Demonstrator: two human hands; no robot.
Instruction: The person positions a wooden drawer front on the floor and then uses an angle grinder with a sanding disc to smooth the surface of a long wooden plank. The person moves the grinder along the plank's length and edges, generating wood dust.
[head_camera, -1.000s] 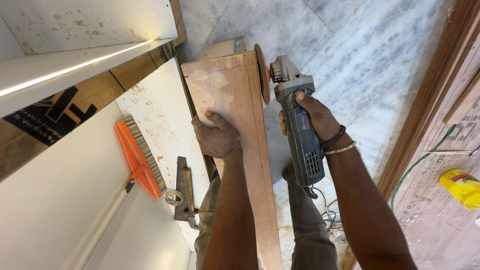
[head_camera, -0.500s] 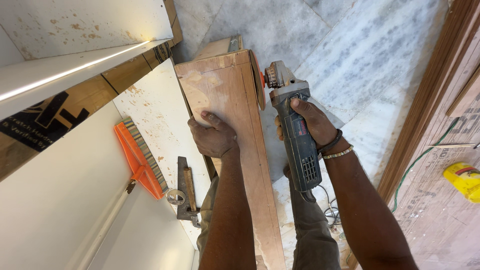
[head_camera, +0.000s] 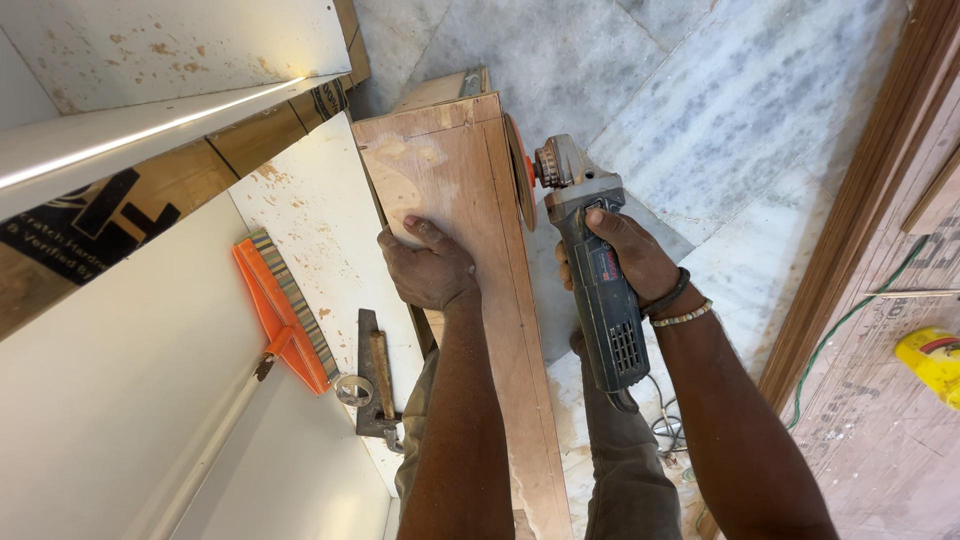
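The right hand (head_camera: 625, 262) has its fingers wrapped tight around the body of a grinder (head_camera: 590, 270), thumb over the top, gripping near the head, likely so the tool can be steered; a dark band and a beaded bracelet sit at that wrist. The left hand (head_camera: 430, 268) lies flat on the top face of a plank (head_camera: 470, 230), fingers spread and bent slightly at the knuckles, pressing down, which seems meant to keep the wood from shifting. The grinder is a grey-blue plastic barrel with vent slots at the rear and a bare metal gear head; its orange disc (head_camera: 520, 170) stands on edge against the plank's right side face, near the far end. The plank is reddish-brown plywood, long and narrow, its surface matt and patchy with pale smears, thin pencil lines running along it, and it reaches from between the person's legs out over a grey veined marble floor (head_camera: 720, 120). Left of it lies a white laminate board (head_camera: 310, 230) flecked with brown spots, and on it an orange brush (head_camera: 285, 310) with pale bristles, plus a hammer (head_camera: 378, 370) lying across a metal square. A green cable (head_camera: 850, 320) trails over board at right, near a yellow object at the frame edge
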